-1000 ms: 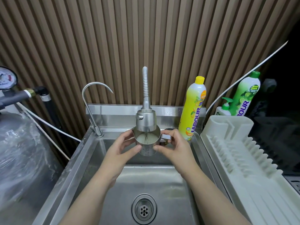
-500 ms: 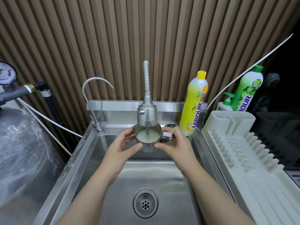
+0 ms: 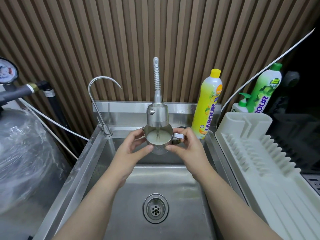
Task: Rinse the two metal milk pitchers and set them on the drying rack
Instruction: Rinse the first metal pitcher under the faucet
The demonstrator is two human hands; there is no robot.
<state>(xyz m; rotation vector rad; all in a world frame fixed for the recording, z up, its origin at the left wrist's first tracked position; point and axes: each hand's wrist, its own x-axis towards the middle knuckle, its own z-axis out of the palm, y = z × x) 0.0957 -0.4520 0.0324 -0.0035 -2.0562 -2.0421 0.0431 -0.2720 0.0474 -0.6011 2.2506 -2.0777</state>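
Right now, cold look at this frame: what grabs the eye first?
Dead centre, a metal milk pitcher held upright over the sink by the left hand and right hand, filling with cloudy water from the spray faucet directly above it. Next, the bright yellow dish soap bottle standing at the sink's back right corner. To the right of the sink, the white drying rack holds nothing visible.
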